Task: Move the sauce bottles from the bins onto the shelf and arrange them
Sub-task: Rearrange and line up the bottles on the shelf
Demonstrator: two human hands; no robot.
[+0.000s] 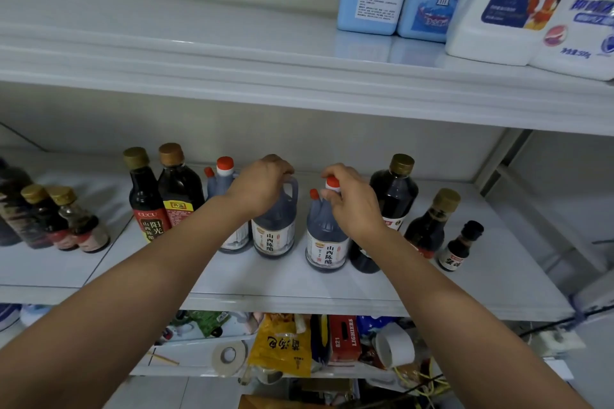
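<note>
Curling over the top of one grey vinegar jug (274,236), the fingers (282,168) of the left hand (262,188) are clamped on it. The fingers (335,171) of the right hand (352,199) pinch the red cap of a second jug (324,242) just to the right. Both jugs stand upright on the middle shelf (265,282), slightly apart, in a row with a third jug (226,176), tall dark bottles (146,202) on the left and smaller dark bottles (460,247) on the right. Most of the placing seems done, and I judge that lining up is left. No bins are in view, so I cannot tell if more bottles wait.
</note>
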